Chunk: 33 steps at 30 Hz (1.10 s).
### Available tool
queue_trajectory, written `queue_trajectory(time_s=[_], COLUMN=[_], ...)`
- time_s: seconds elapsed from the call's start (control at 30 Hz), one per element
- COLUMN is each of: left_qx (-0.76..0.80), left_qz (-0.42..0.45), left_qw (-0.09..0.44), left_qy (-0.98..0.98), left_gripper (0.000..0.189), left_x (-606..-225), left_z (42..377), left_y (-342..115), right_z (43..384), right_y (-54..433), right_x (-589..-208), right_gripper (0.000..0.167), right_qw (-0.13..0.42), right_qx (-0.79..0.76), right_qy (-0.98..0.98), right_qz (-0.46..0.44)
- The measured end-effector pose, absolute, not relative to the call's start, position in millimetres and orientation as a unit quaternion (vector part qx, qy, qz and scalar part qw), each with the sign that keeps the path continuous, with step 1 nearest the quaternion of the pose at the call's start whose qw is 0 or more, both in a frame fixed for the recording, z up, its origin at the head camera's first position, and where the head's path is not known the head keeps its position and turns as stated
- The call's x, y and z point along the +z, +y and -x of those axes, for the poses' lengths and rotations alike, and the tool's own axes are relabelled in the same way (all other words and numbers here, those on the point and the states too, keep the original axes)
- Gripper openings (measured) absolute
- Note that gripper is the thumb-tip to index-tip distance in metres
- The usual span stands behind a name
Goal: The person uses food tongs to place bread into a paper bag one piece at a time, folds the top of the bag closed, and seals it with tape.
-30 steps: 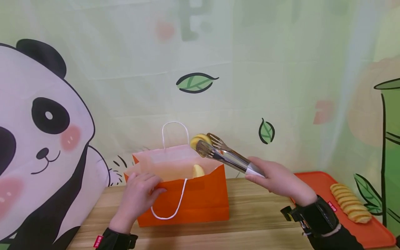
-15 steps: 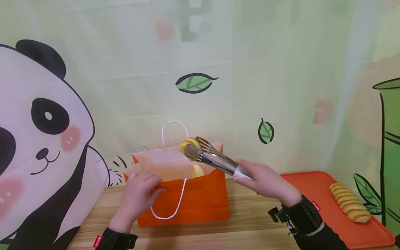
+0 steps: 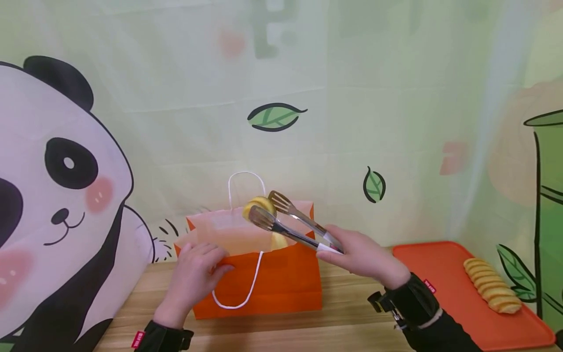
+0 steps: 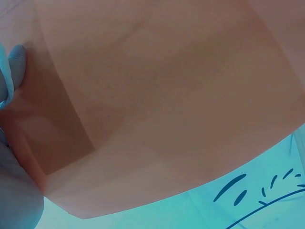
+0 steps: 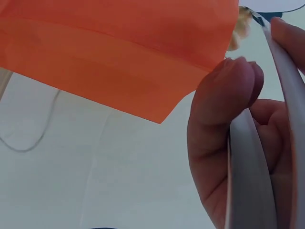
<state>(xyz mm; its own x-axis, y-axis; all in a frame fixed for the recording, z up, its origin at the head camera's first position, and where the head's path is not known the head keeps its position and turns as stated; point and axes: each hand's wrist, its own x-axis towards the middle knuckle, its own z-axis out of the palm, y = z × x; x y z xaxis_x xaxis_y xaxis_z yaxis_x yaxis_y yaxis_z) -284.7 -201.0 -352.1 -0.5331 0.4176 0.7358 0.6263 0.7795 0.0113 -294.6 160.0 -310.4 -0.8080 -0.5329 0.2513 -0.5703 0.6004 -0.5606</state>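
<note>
In the head view my right hand grips metal serving tongs above the mouth of an orange paper bag. A yellowish sliced bread roll is at the tongs' slotted tips, over the bag mouth. Another pale bread piece pokes up inside the bag, partly hidden by the tongs. My left hand pinches the bag's front rim near the left corner. The left wrist view looks into the bag's inner wall. The right wrist view has the tongs' arms between fingers and thumb.
A red tray lies at the right of the wooden table, bearing a long sliced loaf. White cord handles loop from the bag's front and back. Behind hangs a printed backdrop with a panda.
My right hand has carried the tongs and bread leftward and lower over the bag mouth. The tongs' tips stand wider apart. My left hand stays at the bag's rim.
</note>
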Motion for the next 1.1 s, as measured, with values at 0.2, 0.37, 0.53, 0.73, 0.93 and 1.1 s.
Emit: queue_trajectory(time_s=[0.2, 0.37, 0.53, 0.73, 0.93, 1.1], left_qx=[-0.14, -0.136, -0.137, -0.134, -0.134, -0.134], left_qz=[0.3, 0.304, 0.3, 0.3, 0.296, 0.296], left_qw=[0.374, 0.381, 0.377, 0.38, 0.377, 0.378], left_qy=[-0.866, -0.863, -0.865, -0.865, -0.867, -0.867], left_gripper=[0.029, 0.03, 0.029, 0.03, 0.029, 0.03], left_x=[-352, -352, -352, -353, -353, -353], left_z=[285, 285, 285, 284, 284, 284], left_y=[-201, -201, -201, -201, -201, -201], right_z=[296, 297, 297, 295, 292, 288], right_y=[157, 158, 158, 161, 165, 171], right_x=[-312, -314, -314, -314, -312, -308], right_gripper=[0.034, 0.034, 0.036, 0.037, 0.044, 0.051], right_qw=[0.022, 0.022, 0.019, 0.022, 0.023, 0.016], right_qx=[0.342, 0.338, 0.336, 0.338, 0.34, 0.351], right_qy=[-0.892, -0.894, -0.896, -0.895, -0.897, -0.896], right_qz=[-0.294, -0.292, -0.29, -0.292, -0.281, -0.271])
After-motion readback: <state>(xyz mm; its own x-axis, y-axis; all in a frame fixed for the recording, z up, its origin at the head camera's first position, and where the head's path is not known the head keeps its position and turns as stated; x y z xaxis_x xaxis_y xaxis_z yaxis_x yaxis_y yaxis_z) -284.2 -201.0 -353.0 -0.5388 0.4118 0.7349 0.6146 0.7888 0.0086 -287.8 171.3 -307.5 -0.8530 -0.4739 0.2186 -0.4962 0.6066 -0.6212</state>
